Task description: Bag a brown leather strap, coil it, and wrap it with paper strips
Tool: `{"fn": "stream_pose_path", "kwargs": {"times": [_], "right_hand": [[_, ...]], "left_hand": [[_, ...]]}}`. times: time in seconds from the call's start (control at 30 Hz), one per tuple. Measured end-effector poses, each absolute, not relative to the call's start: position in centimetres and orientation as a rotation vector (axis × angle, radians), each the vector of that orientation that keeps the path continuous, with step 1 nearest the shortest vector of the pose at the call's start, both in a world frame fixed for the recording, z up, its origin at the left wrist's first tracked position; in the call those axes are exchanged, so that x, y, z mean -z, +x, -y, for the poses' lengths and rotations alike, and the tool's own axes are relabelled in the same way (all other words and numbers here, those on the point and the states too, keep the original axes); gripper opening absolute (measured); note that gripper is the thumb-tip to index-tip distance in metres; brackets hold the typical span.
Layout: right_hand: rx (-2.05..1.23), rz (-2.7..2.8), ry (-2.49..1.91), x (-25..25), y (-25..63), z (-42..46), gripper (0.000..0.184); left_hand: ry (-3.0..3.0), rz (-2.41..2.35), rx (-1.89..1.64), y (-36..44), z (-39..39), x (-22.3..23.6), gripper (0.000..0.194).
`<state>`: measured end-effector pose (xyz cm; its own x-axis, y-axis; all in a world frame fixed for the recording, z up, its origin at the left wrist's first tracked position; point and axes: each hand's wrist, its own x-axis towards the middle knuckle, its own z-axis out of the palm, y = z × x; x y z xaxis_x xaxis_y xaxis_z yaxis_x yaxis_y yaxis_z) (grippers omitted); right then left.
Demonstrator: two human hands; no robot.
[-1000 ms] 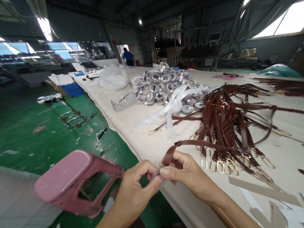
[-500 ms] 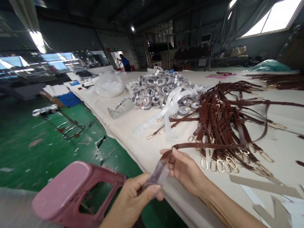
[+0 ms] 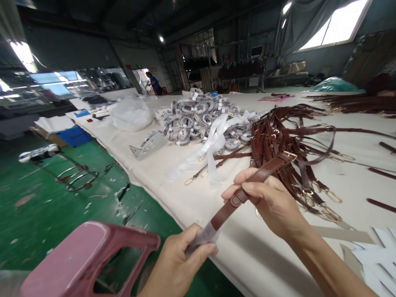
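My left hand (image 3: pixel 182 262) pinches the clear plastic sleeve on the near end of a brown leather strap (image 3: pixel 227 208). Further up, my right hand (image 3: pixel 269 202) is closed round the same strap, near a metal ring. From there the strap runs up and right into a pile of brown straps (image 3: pixel 287 140) with gold clasps on the white table (image 3: pixel 173 194).
A heap of wrapped grey strap rolls (image 3: pixel 201 115) and loose clear sleeves (image 3: pixel 213 142) lie mid-table. A plastic bag (image 3: pixel 130 113) sits further back. A pink stool (image 3: pixel 83 260) stands by my left hand on the green floor. Cardboard strips (image 3: pixel 371 251) lie at right. A person (image 3: pixel 153 82) stands far back.
My right hand has slid up the strap and lifted it, pulling it taut. My left hand stays pinched on the sleeved end. The view has shifted left.
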<state>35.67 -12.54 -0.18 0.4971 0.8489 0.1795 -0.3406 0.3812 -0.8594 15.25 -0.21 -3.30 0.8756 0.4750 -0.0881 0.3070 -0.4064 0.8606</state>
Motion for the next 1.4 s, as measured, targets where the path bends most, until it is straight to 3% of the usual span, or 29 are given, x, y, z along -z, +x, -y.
{"fn": "stream_pose_path", "kwargs": {"times": [0.27, 0.67, 0.9, 1.1, 1.23, 1.4], "right_hand": [[-0.800, 0.941, -1.115, -1.6, 34.5, 14.2, 0.014], [-0.831, 1.009, -1.184, -1.5, 35.3, 14.5, 0.027], [-0.864, 1.054, -1.269, -0.7, 34.2, 13.8, 0.033], [-0.952, 0.836, -0.969, 0.1, 33.8, 12.7, 0.038], [-0.892, 0.527, -0.653, -0.7, 34.6, 12.5, 0.024], [-0.854, 0.630, -0.787, -1.1, 34.3, 13.2, 0.027]], "left_hand": [[2.090, -0.531, -0.286, 18.4, 1.1, 2.5, 0.029], [1.535, -0.621, -0.348, 17.8, 2.5, 2.5, 0.041], [1.525, -0.568, -0.335, 18.3, 1.8, 2.9, 0.043], [1.509, -0.584, -0.365, 17.9, 2.2, 3.1, 0.039], [1.521, -0.657, -0.383, 17.3, 2.6, 4.0, 0.040], [1.512, -0.593, -0.348, 17.8, 2.9, 4.1, 0.033]]}}
